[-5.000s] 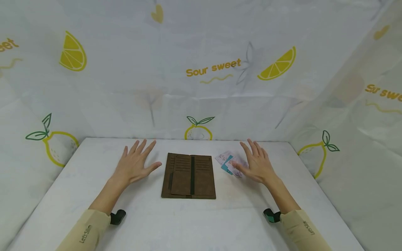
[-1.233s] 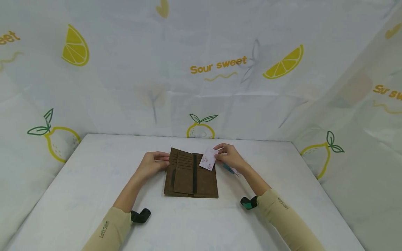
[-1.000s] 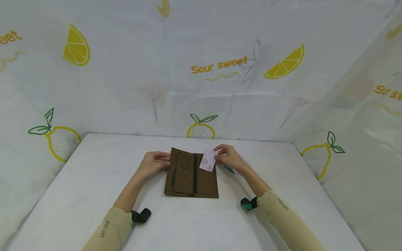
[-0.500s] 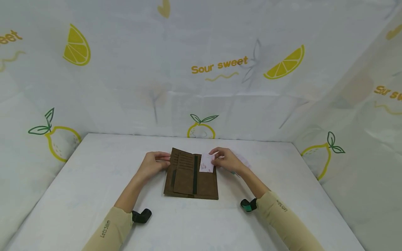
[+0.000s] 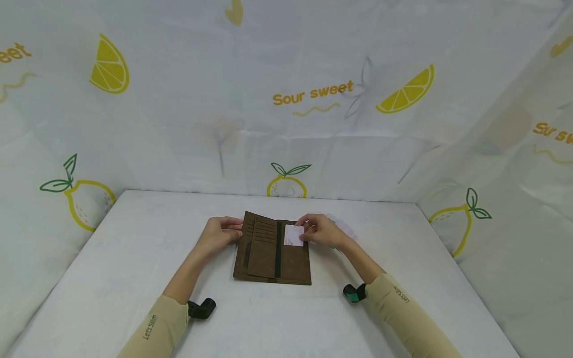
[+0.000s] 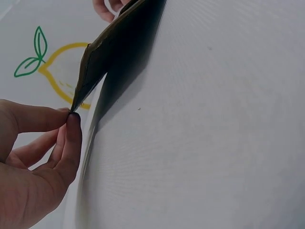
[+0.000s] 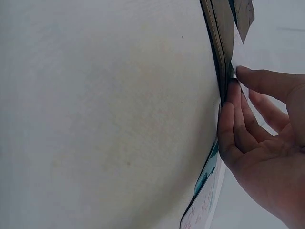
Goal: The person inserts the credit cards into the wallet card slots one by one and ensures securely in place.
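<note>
In the head view a brown wallet lies unfolded on the white table, with card slots and a dark strap down its middle. My left hand pinches its left edge, which is lifted off the table; the left wrist view shows thumb and finger meeting on the wallet's edge. My right hand holds a pale pink printed card by its right side, over the slots of the right panel. Thumb and fingers close around the card at the wallet's rim in the right wrist view. Whether its lower edge sits inside a slot is unclear.
More cards lie right of the wallet, partly behind my right hand. A teal card and a pale printed card show in the right wrist view. A white lemon-print curtain stands behind the table.
Five seconds ago both hands were spread apart, holding nothing. Since then the left took the wallet's edge and the right a card. Over the last second the card straightened and moved down the panel.
</note>
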Motion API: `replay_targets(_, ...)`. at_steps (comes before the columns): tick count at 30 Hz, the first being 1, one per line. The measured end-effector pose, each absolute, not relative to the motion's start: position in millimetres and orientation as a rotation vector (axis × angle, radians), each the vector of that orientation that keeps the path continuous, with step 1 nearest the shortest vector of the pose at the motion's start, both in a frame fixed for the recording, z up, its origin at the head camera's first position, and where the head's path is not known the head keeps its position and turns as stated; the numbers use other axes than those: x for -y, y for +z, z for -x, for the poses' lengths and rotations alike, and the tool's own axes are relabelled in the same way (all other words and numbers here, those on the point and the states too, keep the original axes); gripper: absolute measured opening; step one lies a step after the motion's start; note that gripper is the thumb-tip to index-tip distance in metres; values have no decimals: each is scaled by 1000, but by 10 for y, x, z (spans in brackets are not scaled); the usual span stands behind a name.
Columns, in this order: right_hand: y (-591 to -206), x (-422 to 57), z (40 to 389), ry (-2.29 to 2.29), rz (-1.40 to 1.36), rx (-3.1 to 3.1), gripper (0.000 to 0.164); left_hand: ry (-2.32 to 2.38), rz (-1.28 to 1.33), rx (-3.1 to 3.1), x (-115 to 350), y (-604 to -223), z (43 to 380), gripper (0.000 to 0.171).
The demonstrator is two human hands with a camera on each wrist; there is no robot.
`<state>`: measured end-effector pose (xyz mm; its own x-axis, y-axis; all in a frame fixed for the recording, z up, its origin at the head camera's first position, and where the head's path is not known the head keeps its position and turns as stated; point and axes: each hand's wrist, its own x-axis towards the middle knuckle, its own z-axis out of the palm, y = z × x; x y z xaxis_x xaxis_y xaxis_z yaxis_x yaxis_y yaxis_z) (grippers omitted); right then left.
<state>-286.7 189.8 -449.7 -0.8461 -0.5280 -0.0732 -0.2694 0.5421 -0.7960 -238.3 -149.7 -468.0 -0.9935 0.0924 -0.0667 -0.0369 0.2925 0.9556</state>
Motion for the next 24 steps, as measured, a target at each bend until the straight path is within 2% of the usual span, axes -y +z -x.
replay_targets(10,-4491,-1892,2866,-1156,738,-2439,31,1799,-40,-2439,1493,-4674,2388,37)
replay_targets(24,-4474,-1906,2855,-1146,694,-2406,25,1787,-28,-2447,1495,-4688,2393,35)
